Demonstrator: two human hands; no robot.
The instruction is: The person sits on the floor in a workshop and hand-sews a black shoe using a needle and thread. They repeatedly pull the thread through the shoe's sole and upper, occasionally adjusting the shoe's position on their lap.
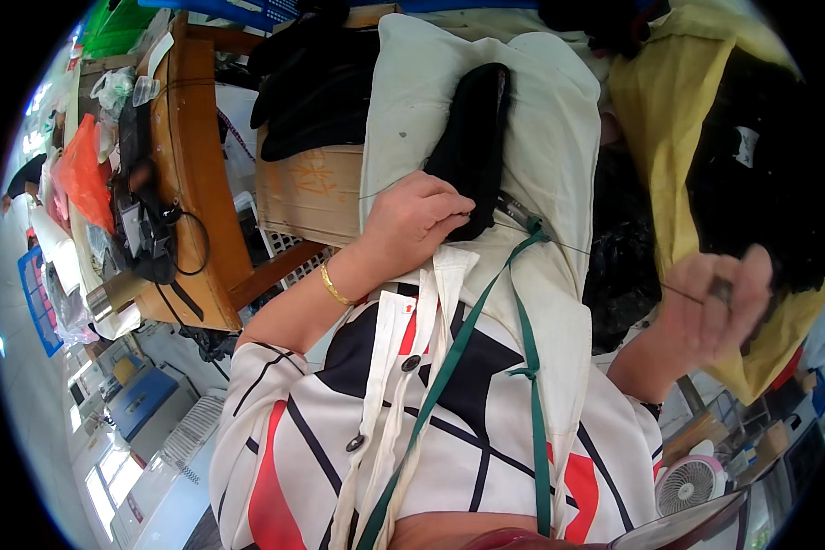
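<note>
A long black cloth piece (475, 147) with rounded ends lies lengthwise on the pale cloth (559, 119) over my lap. My left hand (422, 215), a gold bracelet on its wrist, pinches the near end of that piece between thumb and fingers. Out to the right, raised away from the cloth, my right hand (720, 298) is blurred by motion. Its fingers are closed on a thin dark needle (682, 294), and a dark thimble band (721, 289) circles one finger. Beside the black piece, small metal snips (519, 212) hang on a green ribbon (463, 339) from my neck.
Several black pieces (321, 105) are stacked on a cardboard box (310, 188) at the left. Next to it is a wooden table (197, 174) with bags on it. A yellow sack (651, 119) with black material stands at the right. Lower right is a pink fan (689, 484).
</note>
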